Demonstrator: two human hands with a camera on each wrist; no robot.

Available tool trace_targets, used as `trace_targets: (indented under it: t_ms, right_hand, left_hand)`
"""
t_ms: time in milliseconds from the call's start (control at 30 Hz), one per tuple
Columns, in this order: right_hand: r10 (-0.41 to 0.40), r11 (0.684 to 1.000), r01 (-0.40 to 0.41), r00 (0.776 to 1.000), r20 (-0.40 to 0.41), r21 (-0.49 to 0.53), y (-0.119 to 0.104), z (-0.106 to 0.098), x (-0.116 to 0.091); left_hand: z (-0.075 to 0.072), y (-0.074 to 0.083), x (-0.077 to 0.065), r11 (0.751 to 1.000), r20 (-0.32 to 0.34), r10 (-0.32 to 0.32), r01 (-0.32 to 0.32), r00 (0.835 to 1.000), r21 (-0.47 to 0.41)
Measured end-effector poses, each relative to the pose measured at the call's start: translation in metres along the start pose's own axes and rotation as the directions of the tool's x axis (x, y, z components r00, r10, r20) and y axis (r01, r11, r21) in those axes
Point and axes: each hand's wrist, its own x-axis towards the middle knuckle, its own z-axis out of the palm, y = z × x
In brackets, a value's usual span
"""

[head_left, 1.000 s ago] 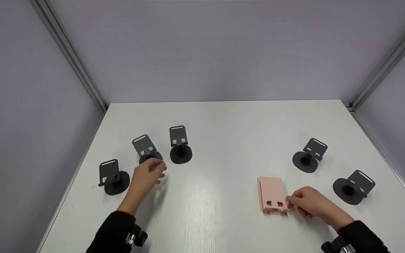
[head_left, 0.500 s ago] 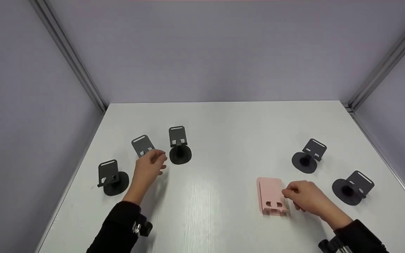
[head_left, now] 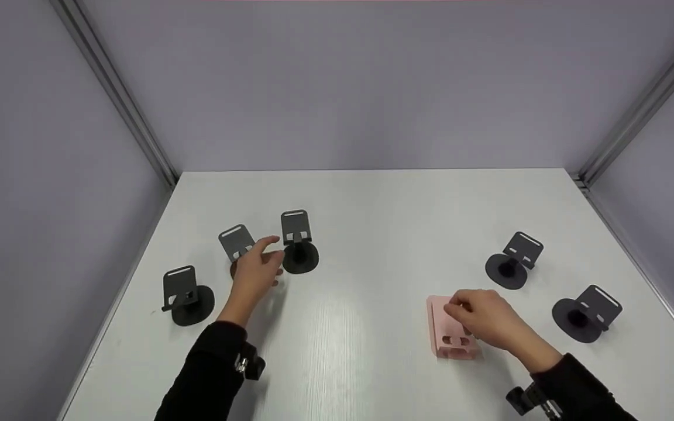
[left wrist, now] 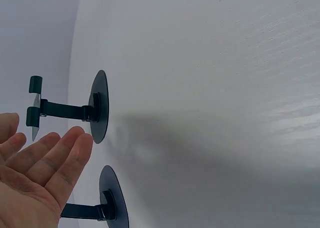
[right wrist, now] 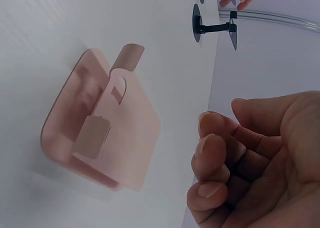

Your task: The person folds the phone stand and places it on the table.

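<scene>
My left hand (head_left: 255, 272) hovers with parted, relaxed fingers between two black phone stands. It partly covers the nearer black stand (head_left: 236, 240), and its fingertips overlap the edge of the other stand's round base (head_left: 302, 257). In the left wrist view the palm (left wrist: 30, 198) holds nothing, beside a stand's round base (left wrist: 101, 108). My right hand (head_left: 486, 318) hangs above a folding pink phone stand (head_left: 439, 321), hiding part of its right side. In the right wrist view its loosely curled fingers (right wrist: 212, 160) hold nothing, apart from the pink stand (right wrist: 132, 128).
Another black phone stand (head_left: 180, 286) stands at the left. Two more, a farther black stand (head_left: 506, 269) and a nearer black stand (head_left: 577, 318), are on the right of the white table (head_left: 366, 234). Pale panels (head_left: 372, 88) enclose the back and sides.
My right hand has moved up and left from the pink phone stand's lower right edge to over it. The left hand has shifted slightly forward and right, its thumb and index finger spreading apart.
</scene>
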Motion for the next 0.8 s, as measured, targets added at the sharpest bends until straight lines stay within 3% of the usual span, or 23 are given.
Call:
trace_targets:
  t_ms: [533,800]
  right_hand:
    - [-0.122,0.992,0.122,0.992,0.016,-0.035,-0.032,0.012,0.02]
    - [-0.155,0.987,0.155,0.988,0.005,-0.037,-0.043,0.018,0.025]
  left_hand:
    - [0.008,-0.001,0.017,0.997,-0.009,-0.081,0.081,0.997,-0.02]
    - [0.013,-0.003,0.022,0.993,-0.075,-0.068,0.075,0.995,0.086]
